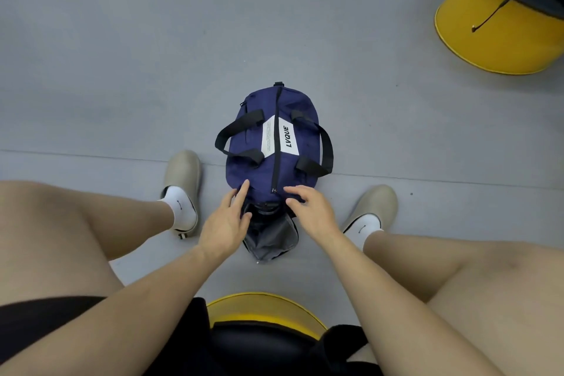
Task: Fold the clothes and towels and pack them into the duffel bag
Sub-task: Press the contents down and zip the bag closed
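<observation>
— Packing finished, you reckon? No clothes or towels in sight.
— Likely. Navy fabric duffel bag sits on the grey floor between the feet, top zip closed, grey-lined end pocket gaping. Left hand lies straight-fingered on it; right hand curves over the end, grip unclear.
— Next?
— Zipping that pocket, bag held steady. White label reads "LVQUE".

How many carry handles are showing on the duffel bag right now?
2. The left handle loops off the duffel bag's left side; the right handle loops off its right side. None looks hidden.
</observation>
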